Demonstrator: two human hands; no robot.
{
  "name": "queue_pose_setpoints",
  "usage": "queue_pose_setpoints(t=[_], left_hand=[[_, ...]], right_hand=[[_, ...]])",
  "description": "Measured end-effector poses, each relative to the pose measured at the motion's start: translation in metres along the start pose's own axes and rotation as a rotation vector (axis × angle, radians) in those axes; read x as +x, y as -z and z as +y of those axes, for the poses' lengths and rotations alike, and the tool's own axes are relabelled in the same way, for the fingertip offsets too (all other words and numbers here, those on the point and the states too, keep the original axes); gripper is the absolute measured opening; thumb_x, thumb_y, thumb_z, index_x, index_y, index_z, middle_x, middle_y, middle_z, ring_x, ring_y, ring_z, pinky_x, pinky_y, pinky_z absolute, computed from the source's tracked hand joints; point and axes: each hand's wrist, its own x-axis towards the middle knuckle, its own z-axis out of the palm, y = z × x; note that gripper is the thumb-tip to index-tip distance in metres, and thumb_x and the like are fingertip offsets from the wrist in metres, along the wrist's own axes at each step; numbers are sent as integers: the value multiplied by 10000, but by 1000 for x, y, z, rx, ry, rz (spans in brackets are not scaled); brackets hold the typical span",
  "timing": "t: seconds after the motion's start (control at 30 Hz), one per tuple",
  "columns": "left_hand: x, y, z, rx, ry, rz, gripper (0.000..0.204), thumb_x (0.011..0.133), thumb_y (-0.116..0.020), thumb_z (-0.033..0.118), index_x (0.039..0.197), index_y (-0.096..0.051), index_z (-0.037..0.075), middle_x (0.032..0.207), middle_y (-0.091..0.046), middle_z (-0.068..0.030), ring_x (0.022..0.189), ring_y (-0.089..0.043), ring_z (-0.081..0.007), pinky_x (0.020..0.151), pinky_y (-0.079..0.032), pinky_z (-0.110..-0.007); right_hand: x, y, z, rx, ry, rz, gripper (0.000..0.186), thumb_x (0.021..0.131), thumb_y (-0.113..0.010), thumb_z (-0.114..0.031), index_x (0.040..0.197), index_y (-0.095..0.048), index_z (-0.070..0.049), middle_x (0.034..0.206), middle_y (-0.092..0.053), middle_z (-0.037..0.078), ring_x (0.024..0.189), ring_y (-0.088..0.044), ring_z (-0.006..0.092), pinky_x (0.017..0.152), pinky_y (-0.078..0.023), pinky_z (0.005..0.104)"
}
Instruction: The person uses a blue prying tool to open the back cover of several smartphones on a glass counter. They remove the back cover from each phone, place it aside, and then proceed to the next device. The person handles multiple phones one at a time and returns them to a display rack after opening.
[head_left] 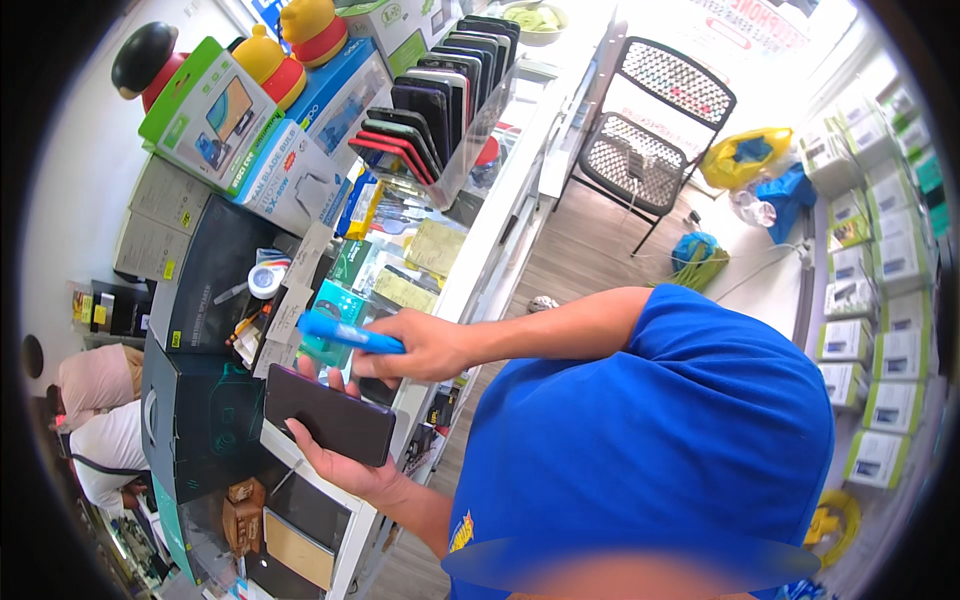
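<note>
A dark smartphone (330, 413) with a purplish edge rests in my left hand (350, 470), its thumb along the lower side and fingertips showing past the upper edge. Its dark face is turned up. Just above it, my right hand (425, 347) grips a thick blue marker (352, 334) whose blunt end points left. Some right-hand fingers curl down close to the phone; whether they touch it is unclear. Both hands are over the near side of a glass-topped counter (470, 265).
Phones stand in a clear rack (440, 110) along the counter. Product boxes (222, 118) and a dark speaker box (215, 270) are stacked beyond my hands, near a white tape roll (266, 280). A folding chair (640, 150) stands behind the counter. Two people (105, 440) are at the far left.
</note>
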Motion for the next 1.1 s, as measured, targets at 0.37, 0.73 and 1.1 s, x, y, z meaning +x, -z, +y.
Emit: queue_pose_setpoints(t=[0.37, 0.73, 1.1], left_hand=[[65, -119, -19, 346, -155, 33, 427, 1101, -586, 227, 1484, -518, 51, 1300, -657, -67, 1161, -627, -199, 1035, -484, -378], [177, -265, -27, -168, 122, -462, 449, 1042, -603, 318, 1346, -540, -7, 1093, -563, -90, 999, -573, -220, 965, -426, -376], [195, -282, -74, 508, -104, -410, 1022, 835, -694, 801, 1428, -499, -8, 1041, -491, -63, 897, -495, -184, 864, -435, -321]], right_hand=[[-49, 195, -59, 186, 243, 131, 351, 1071, -634, -314, 1152, -694, 23, 802, -692, 61, 686, -637, 89, 620, -489, 256], [-73, 344, -62, 248, 248, 387, 347, 1118, -528, -297, 1162, -668, 18, 717, -643, 51, 492, -403, 27, 475, -298, 192], [-81, 375, -53, 302, 157, 327, 341, 1123, -530, -301, 1162, -674, 6, 722, -649, 54, 482, -402, 30, 475, -305, 193]])
